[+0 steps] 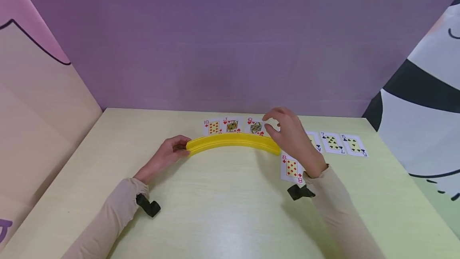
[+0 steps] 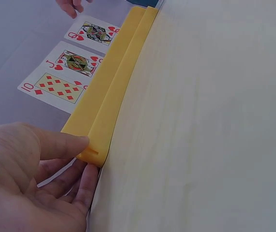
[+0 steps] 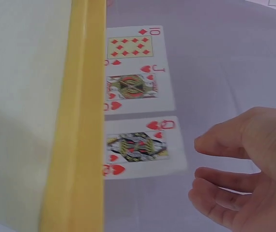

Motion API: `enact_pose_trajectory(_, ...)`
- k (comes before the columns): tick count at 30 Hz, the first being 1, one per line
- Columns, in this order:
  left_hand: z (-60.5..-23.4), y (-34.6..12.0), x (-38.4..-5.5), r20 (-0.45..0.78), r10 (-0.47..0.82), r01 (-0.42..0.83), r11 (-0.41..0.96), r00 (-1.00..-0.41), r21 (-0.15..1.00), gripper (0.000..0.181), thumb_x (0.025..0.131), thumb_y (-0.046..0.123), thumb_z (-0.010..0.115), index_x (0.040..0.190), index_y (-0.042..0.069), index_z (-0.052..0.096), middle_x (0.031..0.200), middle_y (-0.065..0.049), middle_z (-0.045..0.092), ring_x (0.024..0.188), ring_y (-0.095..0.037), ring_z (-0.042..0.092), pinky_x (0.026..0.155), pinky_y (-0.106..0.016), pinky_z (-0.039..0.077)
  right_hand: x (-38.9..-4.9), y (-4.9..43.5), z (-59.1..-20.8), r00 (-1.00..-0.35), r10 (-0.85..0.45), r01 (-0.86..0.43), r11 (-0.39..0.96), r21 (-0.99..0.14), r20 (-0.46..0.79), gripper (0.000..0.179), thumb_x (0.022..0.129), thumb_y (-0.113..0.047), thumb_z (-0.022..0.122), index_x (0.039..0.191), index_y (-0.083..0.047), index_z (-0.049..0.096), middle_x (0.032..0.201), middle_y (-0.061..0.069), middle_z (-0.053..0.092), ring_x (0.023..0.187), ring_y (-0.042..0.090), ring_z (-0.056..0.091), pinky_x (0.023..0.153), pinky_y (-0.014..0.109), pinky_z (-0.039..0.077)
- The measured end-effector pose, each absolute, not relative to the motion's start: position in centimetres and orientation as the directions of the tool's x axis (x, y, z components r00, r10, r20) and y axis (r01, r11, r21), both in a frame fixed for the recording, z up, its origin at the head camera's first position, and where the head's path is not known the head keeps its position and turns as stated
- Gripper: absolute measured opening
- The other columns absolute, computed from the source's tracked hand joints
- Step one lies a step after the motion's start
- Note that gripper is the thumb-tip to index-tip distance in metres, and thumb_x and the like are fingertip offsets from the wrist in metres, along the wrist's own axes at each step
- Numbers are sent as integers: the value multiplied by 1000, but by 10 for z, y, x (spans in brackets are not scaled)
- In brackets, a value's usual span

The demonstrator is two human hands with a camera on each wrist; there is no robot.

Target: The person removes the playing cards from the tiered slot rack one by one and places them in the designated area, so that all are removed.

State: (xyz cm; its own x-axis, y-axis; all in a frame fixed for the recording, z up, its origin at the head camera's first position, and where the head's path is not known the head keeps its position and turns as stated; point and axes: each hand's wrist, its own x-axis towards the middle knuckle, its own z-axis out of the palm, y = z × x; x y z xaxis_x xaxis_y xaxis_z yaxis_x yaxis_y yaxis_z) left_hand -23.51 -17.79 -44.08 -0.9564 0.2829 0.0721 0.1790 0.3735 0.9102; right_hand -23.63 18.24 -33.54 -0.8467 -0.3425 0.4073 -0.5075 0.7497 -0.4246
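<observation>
A curved yellow card holder [image 1: 233,140] stands on the table, with a ten of diamonds [image 1: 213,127], a jack of hearts [image 1: 232,125] and a queen of hearts [image 1: 255,127] upright in it. My left hand [image 1: 171,149] grips the holder's left end, thumb on the front, as the left wrist view shows. Over the holder's right part hovers my right hand [image 1: 289,131], fingers loosely bent and holding nothing. In the right wrist view its fingertips are a little apart from the queen of hearts [image 3: 143,147]. The holder's right end is partly behind this hand.
An eight of diamonds [image 1: 292,168] lies by the right forearm. Further right lie a black seven [image 1: 332,143], a black five [image 1: 354,146] and another card [image 1: 314,140] partly covered by the right hand. A purple wall [image 1: 230,51] rises behind the table [image 1: 215,211].
</observation>
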Motion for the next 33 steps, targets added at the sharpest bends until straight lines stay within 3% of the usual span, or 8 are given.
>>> enact_pose_trajectory(7,-441,-177,-236,79,282,187,381,-956,906,34,93,-3,63,127,-4,59,120,-21,62,105,-31,60,86,-24,51,-239,179,-343,-858,-345,-496,749,-439,381,16,93,-6,64,107,-1,71,124,18,60,123,39,46,102,54,40)
enact_pose_trajectory(16,-438,-177,-235,92,281,197,372,-955,907,34,93,-3,63,127,-6,59,120,-23,62,105,-32,60,85,-24,51,-247,178,-352,-884,-350,-462,759,-459,310,19,94,-5,63,111,0,71,121,16,67,112,35,56,91,49,50)
enact_pose_trajectory(24,-435,-175,-233,76,277,184,388,-958,903,33,93,-5,62,126,-8,59,120,-25,62,107,-35,59,90,-35,51,-246,179,-357,-877,-358,-474,751,-459,320,18,97,-4,59,108,2,72,119,17,68,101,32,64,85,48,55)
enact_pose_trajectory(33,-438,-176,-234,64,267,173,406,-961,898,33,93,-2,64,126,-4,60,120,-20,63,105,-31,60,86,-26,52,-247,178,-358,-879,-355,-471,754,-459,319,17,97,-4,59,106,0,73,115,15,69,98,31,63,85,48,55)
